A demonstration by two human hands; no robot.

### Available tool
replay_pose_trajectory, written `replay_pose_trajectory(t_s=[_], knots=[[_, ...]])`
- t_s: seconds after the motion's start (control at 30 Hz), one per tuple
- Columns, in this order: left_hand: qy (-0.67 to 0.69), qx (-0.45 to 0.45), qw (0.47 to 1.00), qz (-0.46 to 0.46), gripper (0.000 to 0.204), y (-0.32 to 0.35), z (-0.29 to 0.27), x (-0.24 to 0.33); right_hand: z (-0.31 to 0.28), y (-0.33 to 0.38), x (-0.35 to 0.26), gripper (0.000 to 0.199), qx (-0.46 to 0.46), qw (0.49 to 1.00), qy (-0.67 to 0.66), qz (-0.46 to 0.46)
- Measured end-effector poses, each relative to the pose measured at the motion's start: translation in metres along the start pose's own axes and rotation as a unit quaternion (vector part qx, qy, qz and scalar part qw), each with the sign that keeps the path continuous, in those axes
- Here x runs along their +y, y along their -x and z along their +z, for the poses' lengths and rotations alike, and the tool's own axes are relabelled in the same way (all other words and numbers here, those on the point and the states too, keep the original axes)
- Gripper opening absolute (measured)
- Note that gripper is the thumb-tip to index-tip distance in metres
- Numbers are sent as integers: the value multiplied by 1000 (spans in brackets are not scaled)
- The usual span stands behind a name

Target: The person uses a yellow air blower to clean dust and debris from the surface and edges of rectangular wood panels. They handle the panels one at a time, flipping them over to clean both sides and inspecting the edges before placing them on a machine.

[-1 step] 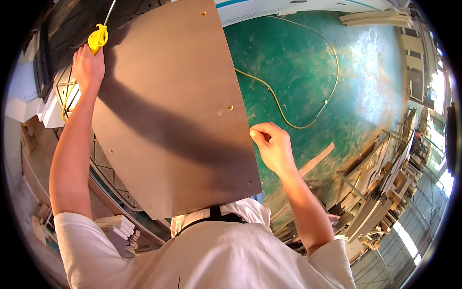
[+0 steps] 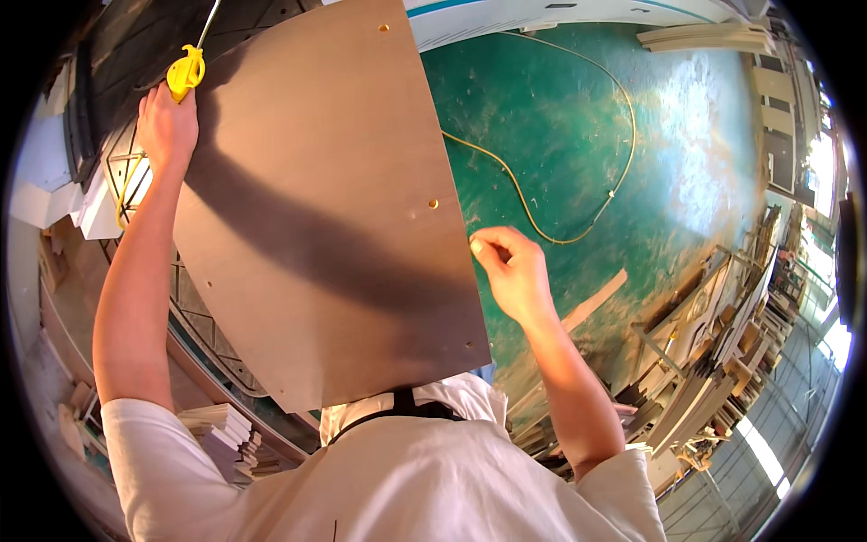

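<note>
A large flat brown board [image 2: 325, 181] lies in front of me, with a few small holes near its edges. At its far left, my left hand [image 2: 170, 122] is closed round a yellow air blow gun [image 2: 186, 74] whose thin metal nozzle points up and away over a dark surface. The hand's underside is hidden. My right hand [image 2: 513, 269] is at the board's right edge, thumb and forefinger pinched together on that edge and the other fingers curled. A dark shadow of my left arm crosses the board.
A yellow hose [image 2: 519, 185] loops over the green floor [image 2: 578, 117] to the right. Stacked wood offcuts [image 2: 722, 361] fill the right side, with a loose strip of wood [image 2: 596, 298] nearby. White boards [image 2: 217, 425] are piled at lower left. A white machine [image 2: 542, 18] stands beyond.
</note>
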State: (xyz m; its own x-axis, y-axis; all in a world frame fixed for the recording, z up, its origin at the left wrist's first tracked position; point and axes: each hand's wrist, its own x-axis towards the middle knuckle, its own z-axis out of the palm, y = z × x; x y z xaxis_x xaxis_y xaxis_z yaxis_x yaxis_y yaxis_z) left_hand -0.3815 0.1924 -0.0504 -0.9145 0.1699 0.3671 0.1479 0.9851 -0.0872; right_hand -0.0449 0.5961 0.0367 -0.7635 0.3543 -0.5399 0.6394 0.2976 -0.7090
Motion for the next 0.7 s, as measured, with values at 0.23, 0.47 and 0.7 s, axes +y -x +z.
replay_pose_trajectory(t_s=[0.23, 0.47, 0.7], knots=[[-6, -15, 1000, 5, 30, -1, -5, 1, 1, -27, -14, 12, -30, 999, 11, -20], [2, -15, 1000, -3, 30, -3, -6, 3, -12, -50, -24, 10, -30, 988, 111, -103], [-2, -13, 1000, 7, 29, -4, -2, 0, 0, -35, -27, 11, -26, 997, 60, -30]])
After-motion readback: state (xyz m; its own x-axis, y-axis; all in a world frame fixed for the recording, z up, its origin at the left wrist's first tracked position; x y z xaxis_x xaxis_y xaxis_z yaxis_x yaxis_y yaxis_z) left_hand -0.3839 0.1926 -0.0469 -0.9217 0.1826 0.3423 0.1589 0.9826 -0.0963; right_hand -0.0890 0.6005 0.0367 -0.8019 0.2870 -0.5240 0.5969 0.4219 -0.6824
